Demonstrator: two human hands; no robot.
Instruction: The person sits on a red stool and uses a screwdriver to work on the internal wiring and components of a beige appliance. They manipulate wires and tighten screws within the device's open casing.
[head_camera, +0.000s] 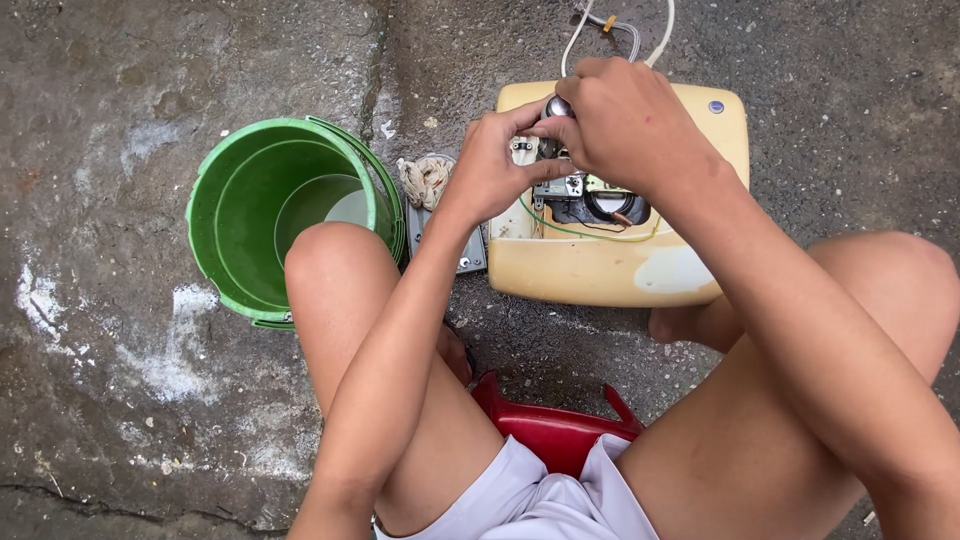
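A cream plastic appliance housing (600, 270) lies on the concrete in front of me, opened so that a dark component with green wires (590, 205) shows inside. Both hands meet above it. My right hand (625, 125) curls around a small round metal part (558, 106) at the top of the opening. Beside it, my left hand (495, 165) pinches the same metal part from the left with thumb and fingers. White cables (575, 35) run off from the housing's far edge.
A green bucket (215, 215) holding a little water stands on the left by my knee. A rag (425, 180) and a grey metal plate (468, 258) lie between bucket and housing. I sit on a red stool (555, 430) on rough concrete.
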